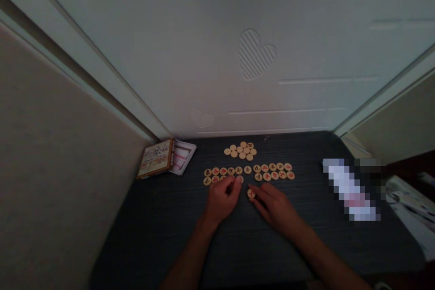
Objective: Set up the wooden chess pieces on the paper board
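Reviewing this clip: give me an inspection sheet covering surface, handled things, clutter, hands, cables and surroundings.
Surface: dark tabletop with a faint streaked grain.
Handled things: two rows of xiangqi pieces, marked red or black; behind them a loose cluster of pieces, mostly blank side up.
Clutter: box with a printed lid overlapping a pink-and-white printed item, left; pixelated item, right, unidentifiable.
Hands: left hand at the nearer row; right hand fingering a red-marked piece.
Cables: nothing seen.
Surroundings: white panel with heart reliefs.
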`<state>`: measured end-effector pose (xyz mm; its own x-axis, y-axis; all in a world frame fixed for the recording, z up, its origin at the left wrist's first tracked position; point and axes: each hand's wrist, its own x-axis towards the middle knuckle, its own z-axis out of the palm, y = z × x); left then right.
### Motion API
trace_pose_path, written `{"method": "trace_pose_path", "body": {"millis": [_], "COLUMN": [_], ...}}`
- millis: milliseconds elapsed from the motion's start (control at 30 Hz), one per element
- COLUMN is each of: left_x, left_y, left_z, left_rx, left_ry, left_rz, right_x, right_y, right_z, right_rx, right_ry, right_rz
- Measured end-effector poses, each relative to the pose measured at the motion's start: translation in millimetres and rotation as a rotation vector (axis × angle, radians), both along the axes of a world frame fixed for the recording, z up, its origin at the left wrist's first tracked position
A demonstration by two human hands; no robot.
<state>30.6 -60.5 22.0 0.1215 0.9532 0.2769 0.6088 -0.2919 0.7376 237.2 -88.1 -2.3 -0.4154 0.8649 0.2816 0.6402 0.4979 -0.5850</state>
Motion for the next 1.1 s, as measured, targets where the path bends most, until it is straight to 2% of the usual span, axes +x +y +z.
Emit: {"method": "trace_pose_path", "body": {"millis": [100,233,367,467,600,833,1100], "left_x": [-1,1,1,0,2,11,18], "left_y": [2,1,-3,-11,-22,-20,-27], "left_z": [-1.9,-5.1,-3.3,-1.5,-5.6,-17.3,-19.5], "left_rx": [0.010,0.036,0.026,-0.006,-0.028,0.049,0.092], "left_ry": [0.011,0.066,0.183,0.243,0.287,0.374,0.548], "left_rz": [0.012,-0.044,-0.138,-0.222,-0.320,-0.249,-0.177], "right_x": [-4,-5,3,10,13,10,10], "right_y": [-1,-2,1,4,7,5,7], "right_z": [0.5,2.0,5.3,8.5,11.2,13.0,12.0], "right_rx": [0.033,0.035,-0.040,-0.082,-0.082,-0.091,-0.095], "right_ry": [-0.070,-0.104,0.081,0.255,0.336,0.359,0.367], "right_rz": [-0.038,-0.049,-0.028,-0.116,-0.210,-0.173,-0.183]}}
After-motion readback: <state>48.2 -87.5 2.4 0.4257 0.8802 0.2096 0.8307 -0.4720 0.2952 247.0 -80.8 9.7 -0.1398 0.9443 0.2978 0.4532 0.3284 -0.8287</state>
